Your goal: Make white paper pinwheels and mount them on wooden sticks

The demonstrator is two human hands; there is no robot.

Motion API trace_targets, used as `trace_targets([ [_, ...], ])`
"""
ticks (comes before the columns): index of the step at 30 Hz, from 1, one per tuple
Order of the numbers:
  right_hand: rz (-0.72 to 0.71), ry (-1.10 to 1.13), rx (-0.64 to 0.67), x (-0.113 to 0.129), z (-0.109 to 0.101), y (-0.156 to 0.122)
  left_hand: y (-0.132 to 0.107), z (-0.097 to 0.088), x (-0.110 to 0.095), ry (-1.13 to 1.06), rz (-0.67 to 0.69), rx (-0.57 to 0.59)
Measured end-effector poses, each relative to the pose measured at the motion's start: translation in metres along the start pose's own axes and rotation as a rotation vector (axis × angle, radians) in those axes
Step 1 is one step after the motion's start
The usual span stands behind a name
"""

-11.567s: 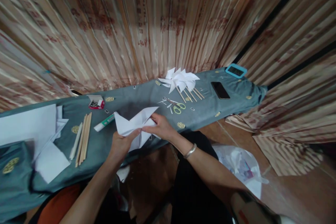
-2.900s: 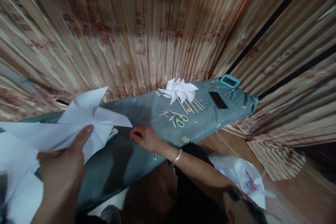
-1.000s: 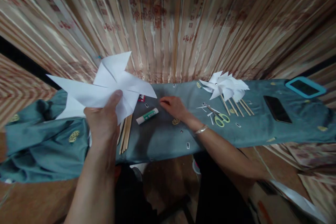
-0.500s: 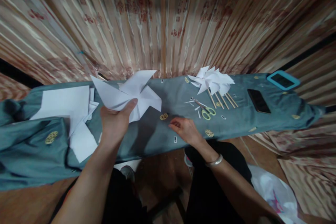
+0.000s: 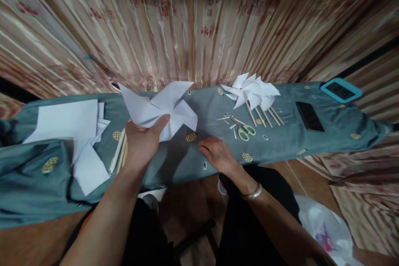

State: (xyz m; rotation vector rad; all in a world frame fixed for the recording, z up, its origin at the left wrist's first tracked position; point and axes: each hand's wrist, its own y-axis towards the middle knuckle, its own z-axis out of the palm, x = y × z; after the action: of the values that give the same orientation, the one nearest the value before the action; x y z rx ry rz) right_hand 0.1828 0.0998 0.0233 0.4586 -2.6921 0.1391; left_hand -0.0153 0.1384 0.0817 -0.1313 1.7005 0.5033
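scissors (image 5: 246, 130) and phone (image 5: 308, 116) beyond pinwheel (image 5: 162, 108)

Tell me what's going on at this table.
A person's left hand holds up a white folded-paper pinwheel above the grey-green cloth-covered table. The right hand rests fingers-down on the cloth; whether it grips anything is hidden. Finished white pinwheels on wooden sticks, green-handled scissors and a stack of white paper sheets lie nearby.

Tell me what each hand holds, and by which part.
The left hand holds the white paper pinwheel near its centre, thumb on the front. The right hand rests on the teal cloth; whether its fingertips pinch anything cannot be told.
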Motion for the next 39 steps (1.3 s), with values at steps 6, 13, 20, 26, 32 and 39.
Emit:
trace_targets([
  [6, 0.024, -0.025, -0.048, -0.024, -0.003, -0.002, -0.001, 0.008, -0.005, -0.004, -0.025, -0.004],
  [13, -0.023, 0.191, -0.173, -0.017, -0.002, -0.003, -0.003, 0.017, -0.005, -0.029, -0.046, 0.021],
  [20, -0.005, 0.063, -0.05, -0.003, 0.002, 0.003, -0.005, 0.026, -0.005, -0.032, -0.026, 0.055],
  [26, -0.024, -0.04, 0.021, -0.003, -0.003, 0.004, -0.004, 0.032, 0.0, -0.046, 0.01, 0.063],
  [32, 0.0, -0.088, 0.024, -0.014, -0.007, 0.001, -0.004, 0.034, 0.003, -0.041, -0.001, 0.061],
  [39, -0.036, -0.143, 0.02, -0.025, -0.012, -0.007, -0.005, 0.036, 0.0, -0.039, -0.031, 0.05],
])
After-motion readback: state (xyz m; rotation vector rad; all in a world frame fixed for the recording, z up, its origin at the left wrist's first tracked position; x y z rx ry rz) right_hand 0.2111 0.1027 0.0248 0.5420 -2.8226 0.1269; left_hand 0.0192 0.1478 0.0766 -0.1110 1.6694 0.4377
